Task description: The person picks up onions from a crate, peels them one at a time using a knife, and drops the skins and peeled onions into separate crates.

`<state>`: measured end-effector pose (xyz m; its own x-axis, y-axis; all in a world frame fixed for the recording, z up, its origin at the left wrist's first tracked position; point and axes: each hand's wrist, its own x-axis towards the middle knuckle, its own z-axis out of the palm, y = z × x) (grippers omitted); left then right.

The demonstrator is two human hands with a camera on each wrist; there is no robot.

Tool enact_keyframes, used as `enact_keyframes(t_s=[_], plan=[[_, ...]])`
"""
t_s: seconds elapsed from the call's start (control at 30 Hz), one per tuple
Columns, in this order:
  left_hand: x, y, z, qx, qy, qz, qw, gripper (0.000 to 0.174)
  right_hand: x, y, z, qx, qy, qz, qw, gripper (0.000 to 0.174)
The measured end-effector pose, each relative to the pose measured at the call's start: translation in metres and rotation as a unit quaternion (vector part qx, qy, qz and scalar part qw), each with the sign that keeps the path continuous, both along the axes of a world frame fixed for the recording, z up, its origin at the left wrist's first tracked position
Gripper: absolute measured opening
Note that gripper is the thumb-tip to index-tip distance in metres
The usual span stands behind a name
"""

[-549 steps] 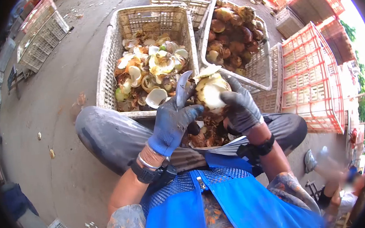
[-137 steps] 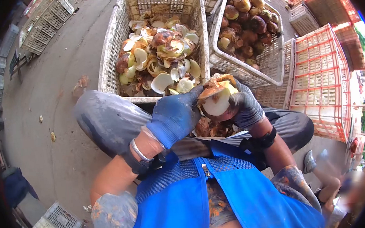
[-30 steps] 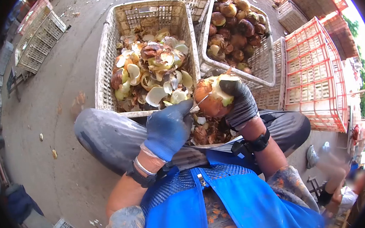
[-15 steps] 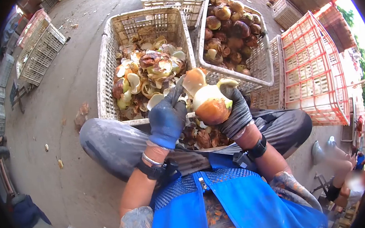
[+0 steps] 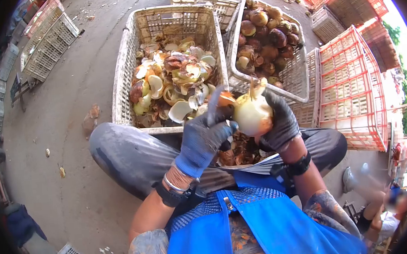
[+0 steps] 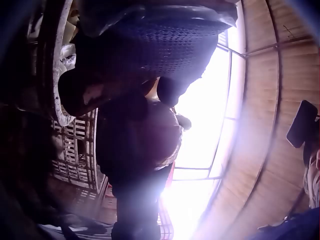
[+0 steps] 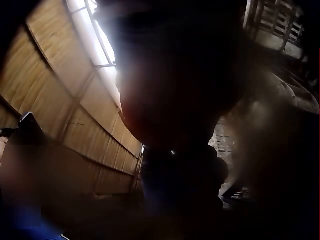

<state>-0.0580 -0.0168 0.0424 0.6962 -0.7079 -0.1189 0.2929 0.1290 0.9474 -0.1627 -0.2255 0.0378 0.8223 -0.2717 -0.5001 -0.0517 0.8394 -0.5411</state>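
My left hand (image 5: 199, 140), in a blue and dark glove, grips a knife (image 5: 214, 108) whose curved blade points up. A piece of brown onion skin (image 5: 226, 99) shows just behind its fingertips. The right hand (image 5: 282, 121), gloved in dark grey, holds a large onion (image 5: 253, 116) from its right side. White flesh faces me, the stem end points up, and some brown remains low on the right. The left thumb reaches to the onion's left side. Backlight leaves the onion (image 6: 167, 131) dim in the left wrist view; the right wrist view is mostly dark.
A crate (image 5: 128, 51) of onion peelings (image 5: 175, 76) stands before my knees. Right of it, another crate (image 5: 301, 88) holds brown onions (image 5: 265, 36). More skins (image 5: 234, 155) lie between my legs. Stacked crates (image 5: 348, 87) rise at right, with a seated person (image 5: 387, 220) below them.
Over the last half second the onion has turned stem-up, its pale side now facing me. The left hand has come in closer, and the large skin piece beside the blade is now mostly hidden.
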Motion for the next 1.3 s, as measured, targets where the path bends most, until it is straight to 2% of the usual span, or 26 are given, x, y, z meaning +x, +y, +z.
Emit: enact_keyframes(t_s=[0.03,0.1,0.13,0.17,0.2,0.23,0.27,0.3,0.4,0.5,0.63,0.73,0.77,0.83,0.87,0.9,0.97,1.0,1.03,1.1,1.13,1.17,1.23,1.27,1.3], plan=[[0.001,-0.004,-0.013,-0.005,0.004,-0.004,1.0,0.033,-0.006,0.004,0.0,0.017,0.003,-0.015,1.0,0.043],[-0.001,-0.015,-0.028,0.024,-0.195,0.006,0.98,0.032,-0.02,0.009,-0.004,0.029,-0.008,-0.031,0.999,0.049],[-0.001,-0.015,-0.014,0.096,-0.187,0.009,0.978,0.03,-0.026,0.005,-0.016,0.064,0.008,-0.061,0.996,0.049],[-0.002,-0.017,-0.02,0.095,-0.185,0.004,0.978,0.03,-0.029,0.004,-0.021,0.064,0.01,-0.066,0.996,0.049],[0.0,-0.017,-0.027,0.102,-0.328,0.049,0.938,0.029,-0.029,0.003,-0.024,0.078,0.002,-0.067,0.995,0.05],[0.003,-0.017,-0.031,0.105,-0.466,0.096,0.873,0.03,-0.028,0.002,-0.026,0.091,-0.009,-0.066,0.994,0.05],[0.003,-0.014,-0.032,0.119,-0.507,0.098,0.848,0.034,-0.026,0.001,-0.027,0.102,0.002,-0.081,0.992,0.05],[0.002,-0.012,-0.03,0.117,-0.509,0.098,0.847,0.034,-0.026,0.0,-0.026,0.1,0.0,-0.082,0.992,0.05],[0.0,-0.008,-0.025,0.189,-0.584,0.084,0.785,0.043,-0.023,0.002,-0.023,0.14,-0.016,-0.053,0.989,0.05],[-0.003,-0.005,-0.028,0.249,-0.578,0.061,0.774,0.048,-0.021,0.01,-0.018,0.145,-0.033,-0.047,0.988,0.046],[-0.006,-0.004,-0.019,0.319,-0.529,0.036,0.785,0.049,-0.019,0.012,-0.033,0.047,-0.059,-0.035,0.997,0.048],[-0.003,-0.004,-0.023,0.313,-0.418,-0.008,0.853,0.04,-0.019,0.009,-0.038,-0.005,-0.054,-0.025,0.998,0.045],[0.0,-0.003,-0.026,0.316,-0.414,-0.008,0.854,0.04,-0.021,0.007,-0.04,-0.029,-0.045,-0.027,0.998,0.044],[0.009,-0.002,-0.032,0.349,-0.326,-0.109,0.872,0.032,-0.024,0.005,-0.041,-0.021,-0.032,-0.015,0.999,0.042],[0.016,0.0,-0.039,0.3,-0.256,-0.144,0.907,0.031,-0.024,0.002,-0.041,-0.017,-0.027,-0.005,0.999,0.041],[0.016,0.004,-0.042,0.301,-0.256,-0.142,0.908,0.031,-0.021,-0.001,-0.041,-0.013,-0.025,0.003,1.0,0.04],[0.012,0.009,-0.043,0.244,-0.344,-0.067,0.904,0.031,-0.015,-0.007,-0.04,-0.007,-0.027,0.012,1.0,0.037],[0.008,0.01,-0.034,0.206,-0.328,-0.014,0.922,0.035,-0.013,0.0,-0.035,-0.026,-0.029,-0.003,0.999,0.037],[0.008,0.005,-0.028,0.204,-0.332,-0.016,0.921,0.035,-0.011,0.001,-0.034,-0.027,-0.031,-0.006,0.999,0.037],[0.0,-0.004,-0.017,0.124,-0.452,0.132,0.874,0.039,-0.005,0.006,-0.034,-0.08,0.009,0.018,0.997,0.035],[0.001,-0.007,-0.008,0.155,-0.49,0.101,0.852,0.047,0.002,0.014,-0.031,-0.152,0.018,0.025,0.988,0.029],[0.001,-0.013,-0.011,0.159,-0.489,0.106,0.851,0.047,0.002,0.013,-0.033,-0.151,0.016,0.031,0.988,0.029],[0.003,-0.022,-0.018,0.155,-0.51,0.11,0.839,0.04,0.009,0.019,-0.02,-0.376,0.012,0.144,0.915,0.028],[0.007,-0.023,-0.021,0.177,-0.448,0.078,0.873,0.033,0.008,0.026,-0.012,-0.321,0.043,0.13,0.937,0.037],[0.01,-0.023,-0.024,0.178,-0.446,0.078,0.874,0.033,0.006,0.026,-0.013,-0.32,0.045,0.132,0.937,0.037]])
